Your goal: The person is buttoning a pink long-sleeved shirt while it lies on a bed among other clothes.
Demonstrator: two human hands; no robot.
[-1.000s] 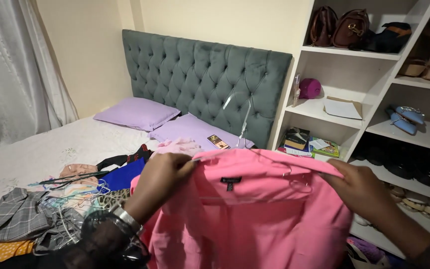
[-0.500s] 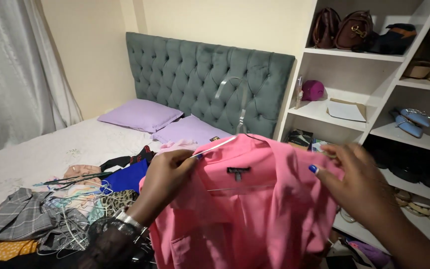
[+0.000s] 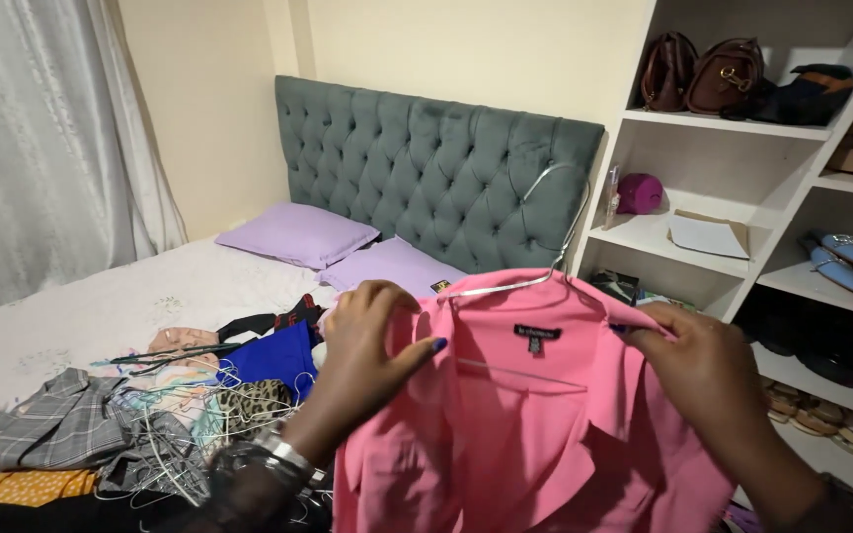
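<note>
I hold up a pink jacket (image 3: pixel 535 444) in front of me, hung on a thin wire hanger (image 3: pixel 555 212) whose hook rises above the collar. My left hand (image 3: pixel 372 341) pinches the jacket's left shoulder. My right hand (image 3: pixel 708 370) grips the right shoulder and collar edge. A small dark label shows inside the neck. A bracelet sits on my left wrist.
A bed (image 3: pixel 101 316) with two lilac pillows (image 3: pixel 298 235) and a green tufted headboard (image 3: pixel 436 168) lies to the left, with a heap of clothes and wire hangers (image 3: pixel 170 424) on it. White shelves (image 3: pixel 742 227) with bags and shoes stand to the right. A curtain (image 3: pixel 41 148) hangs far left.
The hanger has gone into the jacket's neck and now stands upright above the collar. Both hands shifted along the shoulders and lifted the jacket slightly.
</note>
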